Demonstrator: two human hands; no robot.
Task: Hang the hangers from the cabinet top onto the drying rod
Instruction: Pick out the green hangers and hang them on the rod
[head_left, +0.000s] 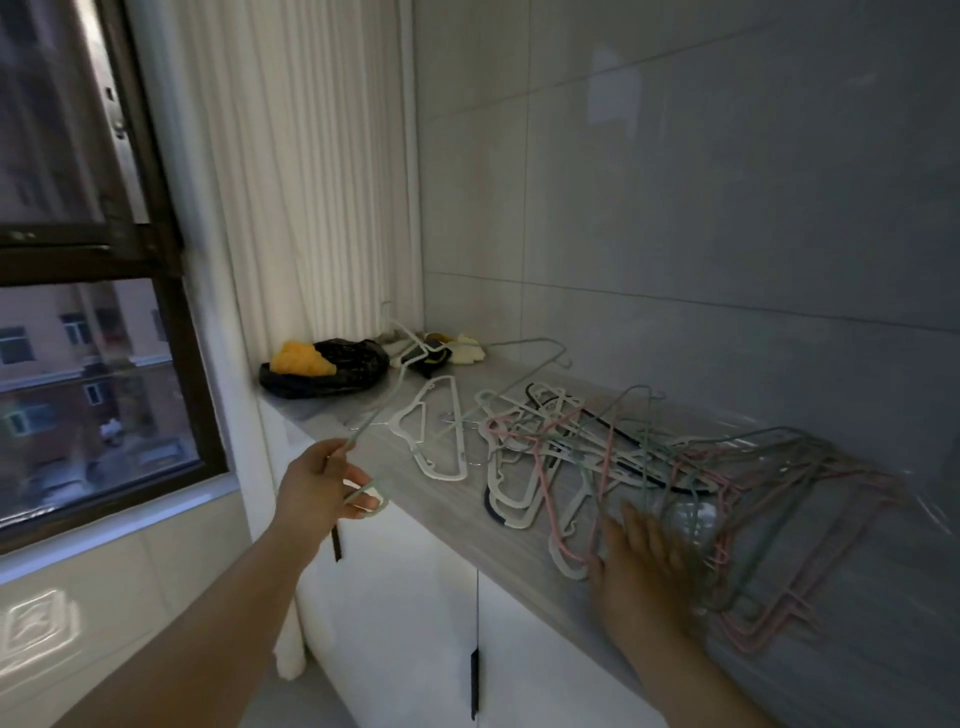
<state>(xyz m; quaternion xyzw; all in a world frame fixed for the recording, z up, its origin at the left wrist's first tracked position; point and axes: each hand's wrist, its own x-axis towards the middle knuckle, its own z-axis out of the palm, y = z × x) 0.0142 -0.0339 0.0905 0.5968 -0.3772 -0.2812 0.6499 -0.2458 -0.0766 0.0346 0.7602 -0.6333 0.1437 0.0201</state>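
The left hand (317, 486) is gripping a thin green hanger (374, 410) by one end, its fingers (358, 475) curling round the wire just off the front edge of the bench (467, 525). The hanger is slanting up and away from the hand, its long axis running toward the far corner where the tiled wall (701, 208) is meeting the curtain (301, 182). Its far end is hanging above the bench. The right hand (641, 564) is lying flat, with straight, spread fingers pressing on the near side of a tangled pile of hangers (597, 457) in pink, green, white and black; this hand is blurring. A white hanger (436, 431) is lying alone between the two hands. A black bag (332, 371) holding something yellow is sitting at the far end beside the window (93, 312).
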